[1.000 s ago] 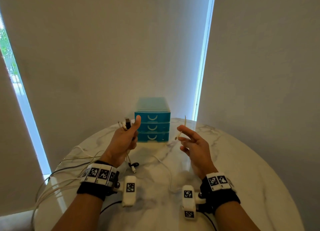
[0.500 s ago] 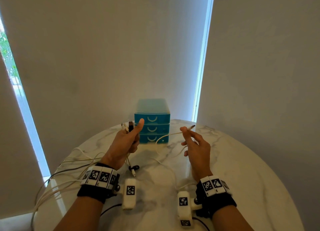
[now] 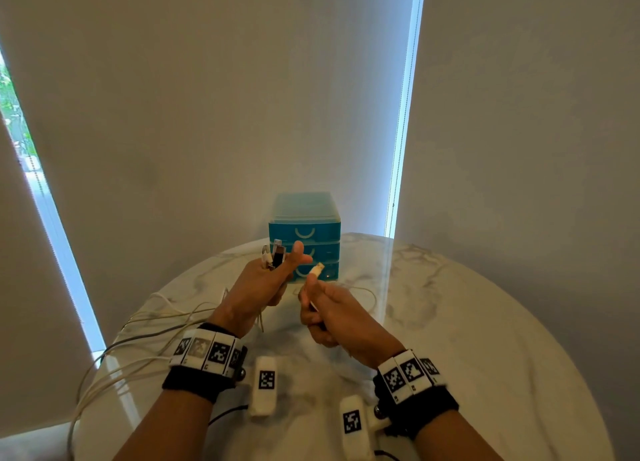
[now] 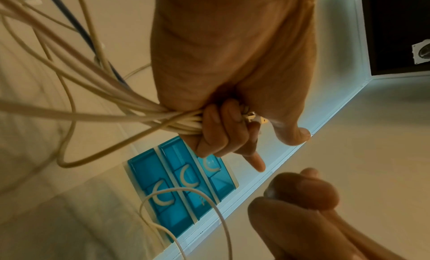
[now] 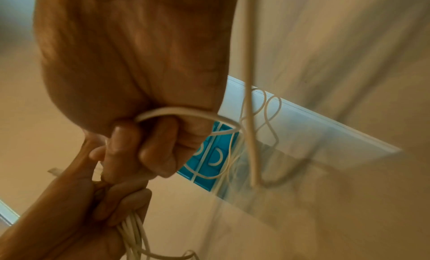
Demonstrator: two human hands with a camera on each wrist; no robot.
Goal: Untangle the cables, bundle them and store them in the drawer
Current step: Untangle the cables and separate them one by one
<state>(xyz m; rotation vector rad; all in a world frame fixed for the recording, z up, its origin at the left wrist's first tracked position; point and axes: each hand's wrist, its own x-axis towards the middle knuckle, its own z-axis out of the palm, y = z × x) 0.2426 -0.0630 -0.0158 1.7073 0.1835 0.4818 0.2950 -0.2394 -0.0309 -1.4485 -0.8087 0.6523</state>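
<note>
Now right hand (image 3: 332, 317) nears left hand (image 3: 258, 287).

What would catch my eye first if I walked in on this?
Probably the two hands raised over the round marble table: the left hand grips a bunch of cables, the right hand holds a single white cable. Behind them stands a small blue drawer box, all drawers closed.

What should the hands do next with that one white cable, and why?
Probably bring the right hand over and tuck its white plug in beside the plugs the left hand already grips. That cable is the only one held apart, the hands nearly touch, and the blue drawers are shut.
</note>
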